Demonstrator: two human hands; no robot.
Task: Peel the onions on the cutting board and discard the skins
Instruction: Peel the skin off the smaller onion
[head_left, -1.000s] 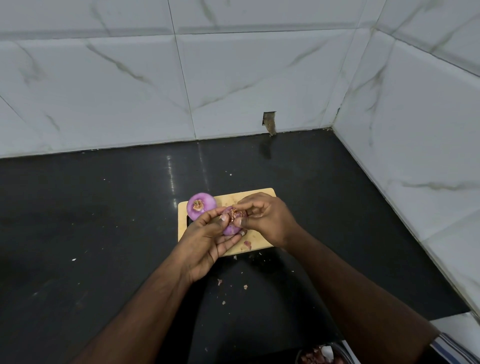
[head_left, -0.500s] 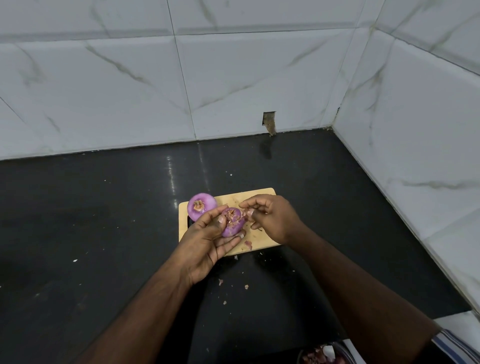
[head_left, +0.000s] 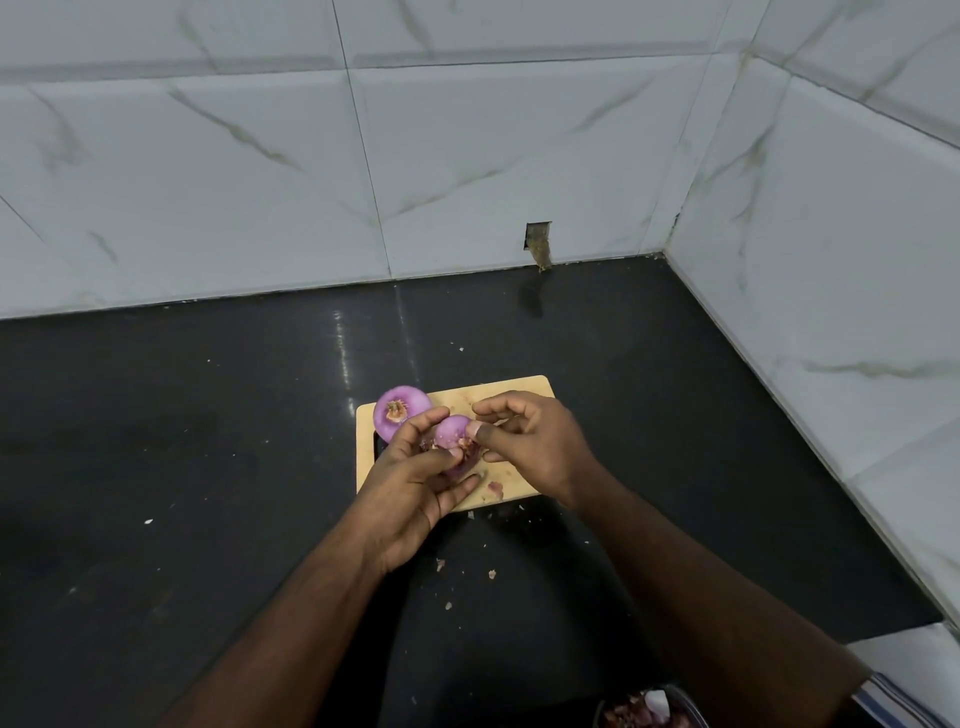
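Observation:
A small wooden cutting board (head_left: 524, 392) lies on the black counter. A peeled purple onion (head_left: 400, 408) rests on the board's far left corner, root end up. My left hand (head_left: 415, 480) holds a second purple onion (head_left: 451, 430) just above the board. My right hand (head_left: 535, 441) pinches at that onion's near end with thumb and fingertips, where bits of reddish skin cling. A loose scrap of onion skin (head_left: 494, 487) lies on the board near its front edge.
A dark bowl (head_left: 649, 711) with onion skins shows at the bottom edge, right of centre. Small skin flakes (head_left: 467, 571) dot the black counter (head_left: 208, 441) in front of the board. White tiled walls (head_left: 831, 260) close the back and right sides.
My left hand has turned the held onion so its smooth side faces up. My right hand drew away from it, then came back to pinch at its near end.

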